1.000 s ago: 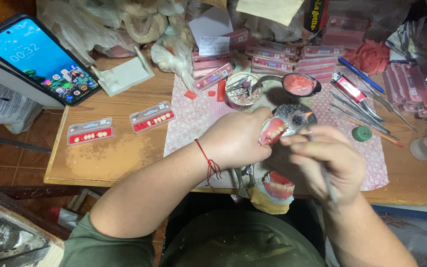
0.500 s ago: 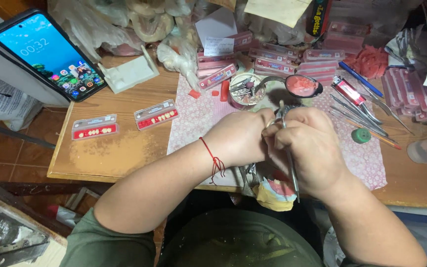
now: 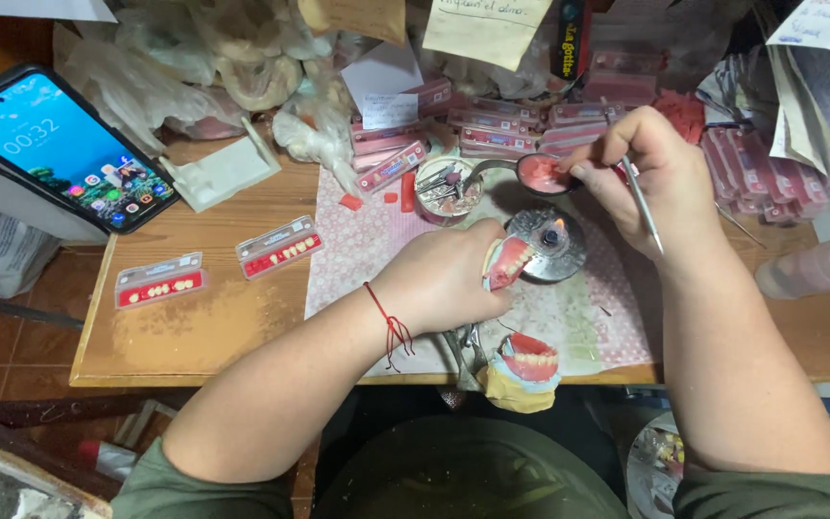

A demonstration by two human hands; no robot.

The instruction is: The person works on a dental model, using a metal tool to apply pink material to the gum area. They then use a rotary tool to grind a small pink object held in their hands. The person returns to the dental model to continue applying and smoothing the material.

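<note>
Since the earlier frame, right hand (image 3: 660,183) has swung up-right, gripping thin metal tool (image 3: 642,204), tip at pink wax dish (image 3: 542,173) | left hand (image 3: 444,279) clasps denture (image 3: 508,262) beside burner (image 3: 547,242) | denture lies down-left of tool, nearer left hand.

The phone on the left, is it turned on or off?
On. The phone leans at the table's left edge with its screen glowing bright blue, showing small coloured icons and a clock.

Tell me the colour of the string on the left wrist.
Red string, seen best in the head view.
</note>
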